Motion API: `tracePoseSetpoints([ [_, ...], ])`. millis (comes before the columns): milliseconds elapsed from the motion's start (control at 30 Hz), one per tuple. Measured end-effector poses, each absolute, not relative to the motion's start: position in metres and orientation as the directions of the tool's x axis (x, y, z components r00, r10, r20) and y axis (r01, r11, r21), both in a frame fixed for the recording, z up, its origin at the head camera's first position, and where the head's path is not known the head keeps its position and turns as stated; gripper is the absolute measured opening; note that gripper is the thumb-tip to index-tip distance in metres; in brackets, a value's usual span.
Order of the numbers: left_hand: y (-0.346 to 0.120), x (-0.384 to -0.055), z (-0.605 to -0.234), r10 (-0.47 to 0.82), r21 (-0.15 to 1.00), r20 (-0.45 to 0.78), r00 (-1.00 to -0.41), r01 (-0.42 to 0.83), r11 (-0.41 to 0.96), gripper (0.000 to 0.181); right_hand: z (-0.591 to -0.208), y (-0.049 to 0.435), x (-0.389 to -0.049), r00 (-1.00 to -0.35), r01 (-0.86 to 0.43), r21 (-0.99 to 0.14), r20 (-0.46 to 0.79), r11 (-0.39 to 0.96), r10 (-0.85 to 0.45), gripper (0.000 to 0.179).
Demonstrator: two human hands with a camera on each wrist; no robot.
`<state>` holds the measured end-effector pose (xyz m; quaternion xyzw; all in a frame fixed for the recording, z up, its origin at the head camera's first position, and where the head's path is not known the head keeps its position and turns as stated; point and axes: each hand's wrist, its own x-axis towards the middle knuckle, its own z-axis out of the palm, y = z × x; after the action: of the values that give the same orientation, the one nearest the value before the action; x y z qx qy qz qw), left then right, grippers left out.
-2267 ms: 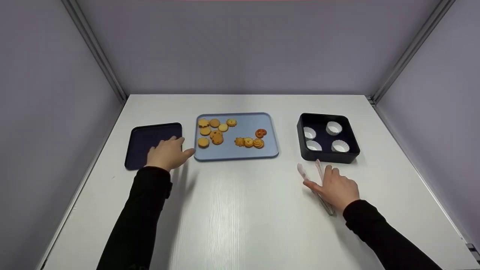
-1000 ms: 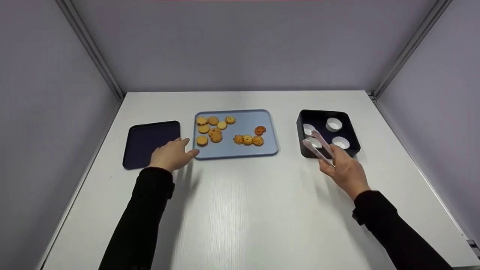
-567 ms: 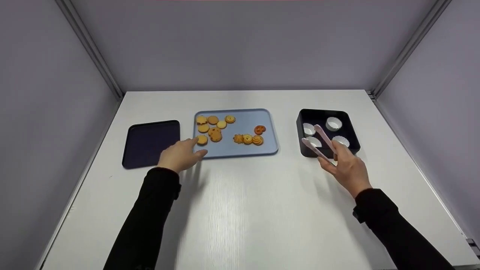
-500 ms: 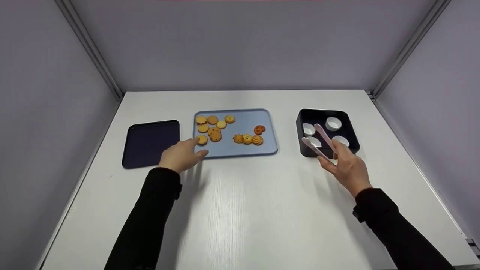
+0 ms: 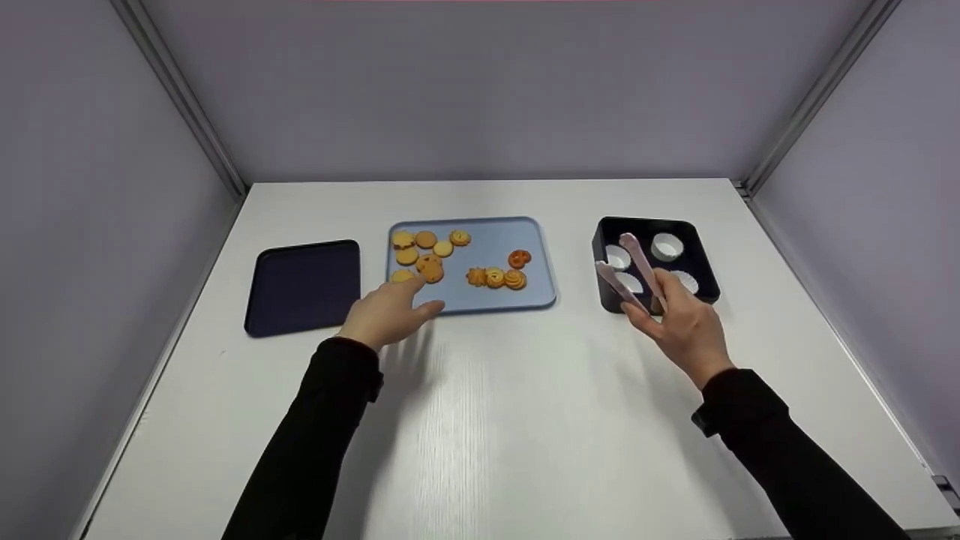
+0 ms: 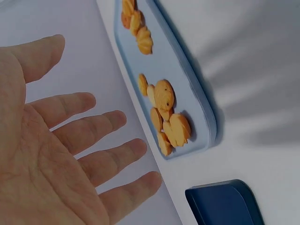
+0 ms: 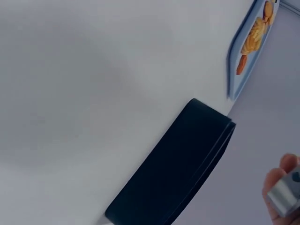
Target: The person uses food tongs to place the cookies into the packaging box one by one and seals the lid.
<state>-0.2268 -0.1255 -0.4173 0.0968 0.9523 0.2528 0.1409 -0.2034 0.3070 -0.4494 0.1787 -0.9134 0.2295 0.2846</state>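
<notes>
My right hand (image 5: 686,330) grips pink-tipped tongs (image 5: 642,264), their two arms apart with nothing between them. The tips hover over the left part of a black box (image 5: 610,296) with several white fluted paper cups (image 5: 667,247) inside. In the right wrist view, the tongs' metal end (image 7: 283,194) pokes out by the fingers. Over the near-left corner of a light blue tray (image 5: 491,244), my left hand (image 5: 384,313) is held with fingers extended and holds nothing, as the left wrist view confirms. Several cookies (image 5: 430,268) lie on that tray, one partly hidden by the left hand.
A flat dark navy tray (image 5: 300,289) lies at the left. On the blue tray's right side are a small pretzel (image 5: 519,259) and a short row of piped cookies (image 5: 495,278). Grey panels (image 5: 480,97) enclose the white table (image 5: 525,420) at the back and sides.
My right hand has lifted the tongs off the table and brought them over the black box, lately drifting slightly left. My left hand has moved right, from the navy tray to the blue tray's corner.
</notes>
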Motion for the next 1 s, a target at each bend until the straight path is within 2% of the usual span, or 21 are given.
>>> tracePoseSetpoints([
  [133, -0.117, -0.225, -0.418, 0.315, 0.571, -0.200, -0.928, 0.151, 0.807, 0.075, -0.442, 0.294, -0.206, -0.833, -0.445, -0.467, 0.530, 0.764, -0.161, 0.051],
  [367, -0.084, -0.221, -0.417, 0.478, 0.771, -0.127, -0.869, 0.217, 0.599, 0.087, -0.422, 0.268, -0.210, -0.937, -0.337, -0.736, 0.326, 0.587, -0.130, 0.041],
  [533, -0.055, -0.215, -0.417, 0.531, 0.832, -0.097, -0.842, 0.224, 0.507, 0.097, -0.412, 0.249, -0.209, -0.960, -0.255, -0.883, 0.183, 0.393, -0.213, 0.032],
  [633, -0.039, -0.211, -0.417, 0.558, 0.856, -0.075, -0.826, 0.234, 0.461, 0.103, -0.410, 0.239, -0.209, -0.949, -0.208, -0.934, 0.121, 0.290, -0.292, 0.026],
  [767, -0.023, -0.207, -0.418, 0.595, 0.875, -0.029, -0.803, 0.267, 0.403, 0.107, -0.410, 0.229, -0.209, -0.923, -0.171, -0.962, 0.080, 0.215, -0.376, 0.027],
  [867, -0.016, -0.204, -0.419, 0.586, 0.870, -0.011, -0.810, 0.281, 0.405, 0.105, -0.409, 0.225, -0.209, -0.913, -0.149, -0.968, 0.056, 0.202, -0.405, 0.030],
  [1000, -0.012, -0.202, -0.420, 0.557, 0.859, -0.009, -0.830, 0.279, 0.429, 0.096, -0.409, 0.222, -0.208, -0.916, -0.105, -0.961, -0.006, 0.255, -0.401, 0.028],
])
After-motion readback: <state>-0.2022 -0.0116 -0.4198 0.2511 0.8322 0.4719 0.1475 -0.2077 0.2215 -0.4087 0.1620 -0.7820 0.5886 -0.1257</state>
